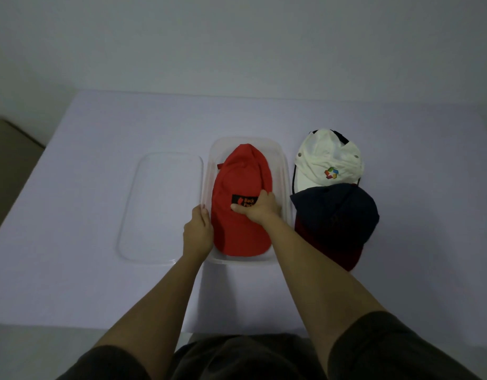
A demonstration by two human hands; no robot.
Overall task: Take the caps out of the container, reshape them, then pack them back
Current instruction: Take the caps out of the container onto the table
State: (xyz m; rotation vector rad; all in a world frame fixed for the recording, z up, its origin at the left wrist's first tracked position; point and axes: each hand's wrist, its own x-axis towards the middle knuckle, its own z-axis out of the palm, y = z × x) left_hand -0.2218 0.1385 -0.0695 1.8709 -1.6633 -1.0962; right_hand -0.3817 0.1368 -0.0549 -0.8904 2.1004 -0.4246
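Laid the left hand (198, 231) with fingers straight along the left wall of the clear container (286, 171). Gripped the red cap (242, 171) with the right hand (260, 208), thumb on the black patch, fingers curled over the crown. Kept that cap inside the container, brim nearest. Flanked by a clear lid (160, 204) on the left and a navy cap (335, 212) on the right, overlapping a white cap (330, 157) beyond.

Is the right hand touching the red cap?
Touching. The head view shows the right hand gripping the red cap on its crown, with no gap between them.
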